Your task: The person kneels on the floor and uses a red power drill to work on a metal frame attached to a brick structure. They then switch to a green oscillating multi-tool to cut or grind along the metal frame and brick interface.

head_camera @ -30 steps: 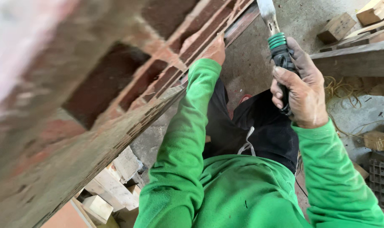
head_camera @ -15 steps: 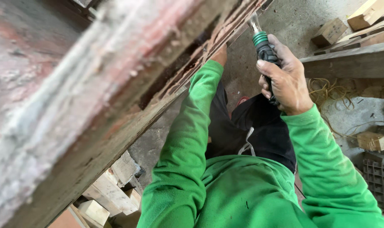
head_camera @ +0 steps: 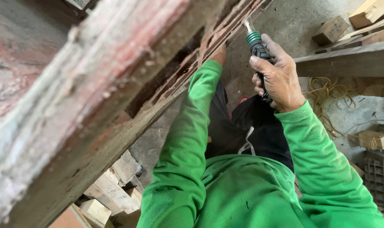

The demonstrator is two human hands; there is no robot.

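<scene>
Right hand [head_camera: 277, 78] wrapped tight round tool [head_camera: 257, 46], black handle, green collar, metal tip up against frame [head_camera: 116, 105] edge. Left hand [head_camera: 220, 55] mostly hidden behind frame; grip cannot tell.

Risk: tip could skid off worn wood toward left hand just beside it; one-handed hold, close angle, would cause it.

No surface seen. Below right grip: concrete floor [head_camera: 293, 25], wood blocks [head_camera: 330, 29], beam [head_camera: 348, 61], coiled cord [head_camera: 327, 90], dark crate [head_camera: 380, 179].
</scene>
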